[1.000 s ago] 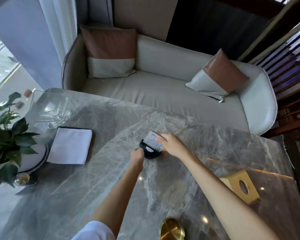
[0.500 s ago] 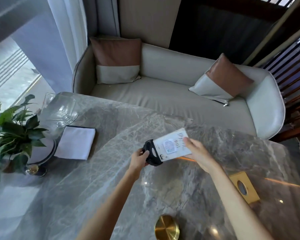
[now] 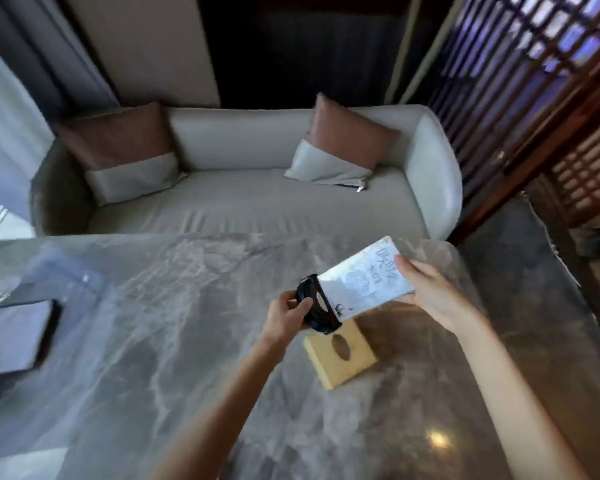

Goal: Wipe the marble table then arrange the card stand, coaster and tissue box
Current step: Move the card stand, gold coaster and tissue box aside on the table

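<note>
Card stand (image 3: 354,285) tilted in air over worktop (image 3: 153,341), just above tissue box (image 3: 340,355). Left grip (image 3: 284,318) curled round its black base; right grip (image 3: 430,292) pinching card edge. Advice: turn upright, set base flat beside box, release card last.

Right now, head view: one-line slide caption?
Left hand grips the card stand base, right hand holds its card, above the marble table and tissue box.

L hand (image 3: 284,318), R hand (image 3: 433,292) bare; forearms (image 3: 222,396) bare too.
</note>
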